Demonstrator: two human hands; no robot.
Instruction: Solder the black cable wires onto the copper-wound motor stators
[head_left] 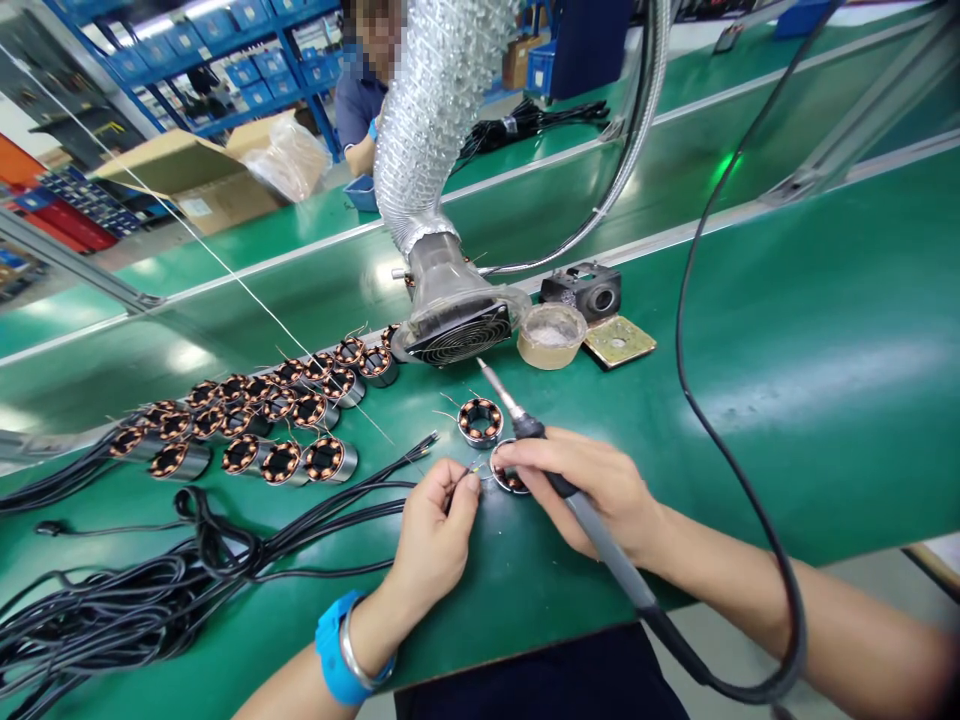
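Observation:
My left hand point(439, 525) pinches the end of a black cable, whose thin coloured wire ends poke out beyond the fingertips. In my right hand point(600, 490) lies a soldering iron point(517, 410), its tip pointing up and away toward the fan. Fingers of that same hand also reach the rim of a motor stator point(511, 482) with copper windings, partly hidden beneath them. Just behind it, a second stator point(480, 422) rests on the green bench with thin wire leads sticking out to its left.
Rows of stators point(281, 462) stand at left, behind a heap of black cables point(165, 590). A fume extractor fan point(465, 335) hangs above the bench, beside a round tub point(551, 335), a sponge pad point(621, 342) and an iron holder point(585, 290). Across the bench sits another person point(360, 110).

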